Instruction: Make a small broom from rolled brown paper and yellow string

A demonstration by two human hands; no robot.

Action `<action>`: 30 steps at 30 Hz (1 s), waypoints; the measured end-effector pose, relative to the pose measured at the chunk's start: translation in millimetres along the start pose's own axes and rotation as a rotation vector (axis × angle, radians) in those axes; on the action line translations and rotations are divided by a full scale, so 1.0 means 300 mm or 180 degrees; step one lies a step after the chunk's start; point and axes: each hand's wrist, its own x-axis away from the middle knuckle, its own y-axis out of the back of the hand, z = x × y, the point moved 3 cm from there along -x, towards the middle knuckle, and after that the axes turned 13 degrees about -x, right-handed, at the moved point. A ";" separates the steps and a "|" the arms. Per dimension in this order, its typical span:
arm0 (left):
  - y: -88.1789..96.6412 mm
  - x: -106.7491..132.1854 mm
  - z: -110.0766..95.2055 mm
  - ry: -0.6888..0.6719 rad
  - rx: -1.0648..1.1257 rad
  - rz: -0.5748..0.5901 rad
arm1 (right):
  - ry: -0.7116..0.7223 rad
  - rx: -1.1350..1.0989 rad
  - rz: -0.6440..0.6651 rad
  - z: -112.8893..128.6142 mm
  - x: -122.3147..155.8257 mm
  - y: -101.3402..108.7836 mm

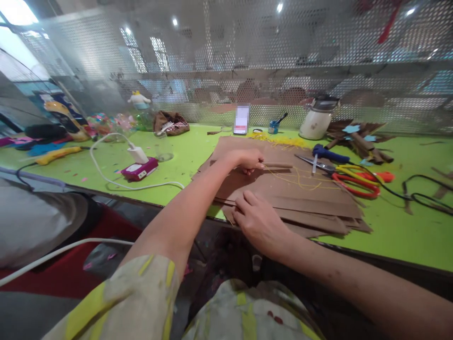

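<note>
My left hand (251,160) reaches over a stack of brown sheets (272,189), its fingers closed on a thin brown roll (281,165) that sticks out to the right. Fine yellow thread (299,178) trails from near these fingers across the sheets. Closer to me, my right hand (260,219) is over the stack's front edge with its fingers curled in; what they grip, if anything, is hidden. To the right lie scissors (356,184) with red and yellow handles and a blue-handled tool (329,155) with a pale tip, its cord running right.
Behind the stack are a lit phone (241,119), yellow shreds (278,140), a small blue jar (273,126) and a white jug (318,118). Crumpled brown pieces (366,141) lie right. At left are a magenta power block (139,168) with a white cable and a clear cup (163,147).
</note>
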 end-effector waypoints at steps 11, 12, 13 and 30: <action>-0.041 -0.008 -0.003 0.0044 -0.0409 -0.0617 | -0.0044 -0.0523 0.0336 -0.068 0.012 0.027; -0.046 -0.013 0.000 0.0050 -0.0406 -0.0656 | 0.0054 -0.0562 0.0354 -0.071 0.028 0.034; -0.050 -0.018 0.003 0.0060 -0.0386 -0.0677 | 0.0114 -0.0561 0.0351 -0.074 0.042 0.039; -0.060 -0.009 -0.008 0.0250 -0.0498 -0.0807 | 0.0286 -0.0679 -0.0063 -0.106 0.005 -0.020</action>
